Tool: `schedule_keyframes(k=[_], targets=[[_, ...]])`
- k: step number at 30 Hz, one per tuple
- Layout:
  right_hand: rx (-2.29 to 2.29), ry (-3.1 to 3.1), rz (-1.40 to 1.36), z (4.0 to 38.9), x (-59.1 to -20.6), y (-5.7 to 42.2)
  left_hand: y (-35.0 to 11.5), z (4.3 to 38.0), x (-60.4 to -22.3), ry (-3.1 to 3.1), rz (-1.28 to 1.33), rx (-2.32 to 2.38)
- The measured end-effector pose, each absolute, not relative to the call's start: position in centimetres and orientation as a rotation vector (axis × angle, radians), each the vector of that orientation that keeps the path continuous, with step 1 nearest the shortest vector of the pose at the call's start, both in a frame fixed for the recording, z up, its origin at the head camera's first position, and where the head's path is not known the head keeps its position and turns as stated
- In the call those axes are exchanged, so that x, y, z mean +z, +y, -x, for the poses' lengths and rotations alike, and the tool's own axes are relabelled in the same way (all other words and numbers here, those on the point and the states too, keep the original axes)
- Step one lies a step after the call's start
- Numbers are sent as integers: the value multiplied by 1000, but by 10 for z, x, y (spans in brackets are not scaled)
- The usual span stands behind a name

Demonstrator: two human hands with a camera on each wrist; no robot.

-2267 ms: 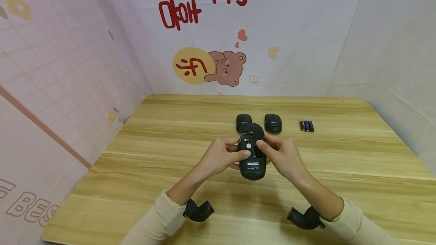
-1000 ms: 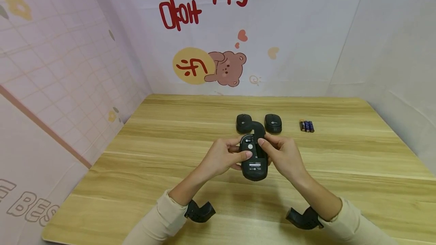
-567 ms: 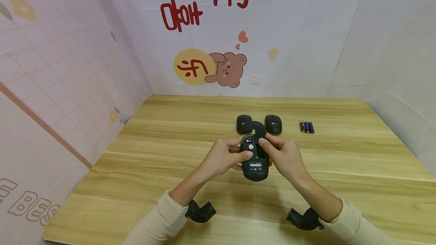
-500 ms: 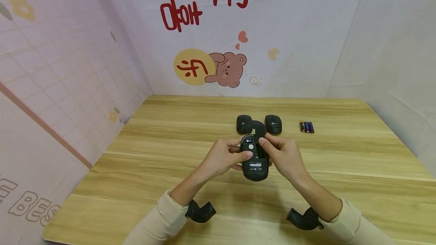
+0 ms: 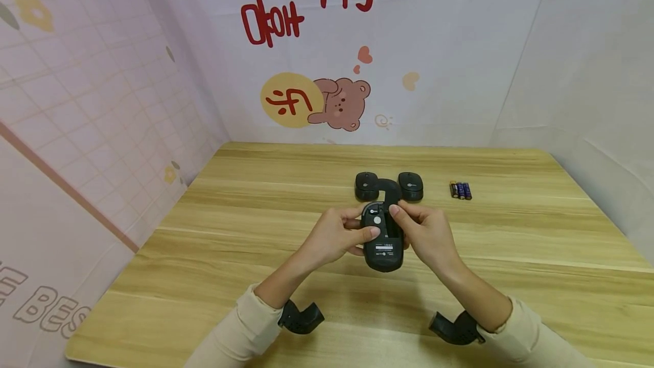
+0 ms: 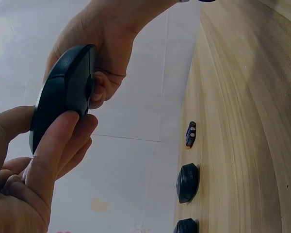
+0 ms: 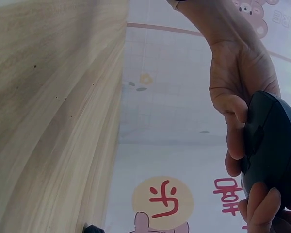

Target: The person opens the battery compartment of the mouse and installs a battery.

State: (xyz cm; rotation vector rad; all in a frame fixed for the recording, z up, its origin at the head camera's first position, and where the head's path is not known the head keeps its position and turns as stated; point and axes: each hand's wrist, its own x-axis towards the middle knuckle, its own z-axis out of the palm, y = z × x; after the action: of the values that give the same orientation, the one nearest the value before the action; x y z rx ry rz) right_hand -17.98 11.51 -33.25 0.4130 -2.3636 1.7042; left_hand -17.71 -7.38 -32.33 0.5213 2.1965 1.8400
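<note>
In the head view, a black computer mouse (image 5: 384,251) is held above the table, underside up, with a long dark battery slot exposed on its right half. My left hand (image 5: 332,234) grips its left side, thumb flat on the underside. My right hand (image 5: 429,237) pinches a curved black battery cover (image 5: 392,191) that sticks out beyond the mouse's far end; some of its fingers are hidden behind the mouse. Both wrist views show the mouse (image 6: 63,94) edge-on between the hands, and the slot is out of sight there.
Two more black mice, the left one (image 5: 365,186) partly behind the cover and the right one (image 5: 410,186), stand on the wooden table (image 5: 245,214). Several small batteries (image 5: 461,190) lie side by side to their right. A printed cloth wall (image 5: 449,44) rises behind the table.
The battery cover has slid away from me, further out past the mouse's far end, widening the gap between them. Mouse and hands have shifted slightly right.
</note>
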Motion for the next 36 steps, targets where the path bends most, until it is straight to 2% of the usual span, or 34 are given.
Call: schedule_keyframes(k=[36], targets=[[1766,-2352,-284,182,-332,115,-72,177,-326,2173,-534,1866]])
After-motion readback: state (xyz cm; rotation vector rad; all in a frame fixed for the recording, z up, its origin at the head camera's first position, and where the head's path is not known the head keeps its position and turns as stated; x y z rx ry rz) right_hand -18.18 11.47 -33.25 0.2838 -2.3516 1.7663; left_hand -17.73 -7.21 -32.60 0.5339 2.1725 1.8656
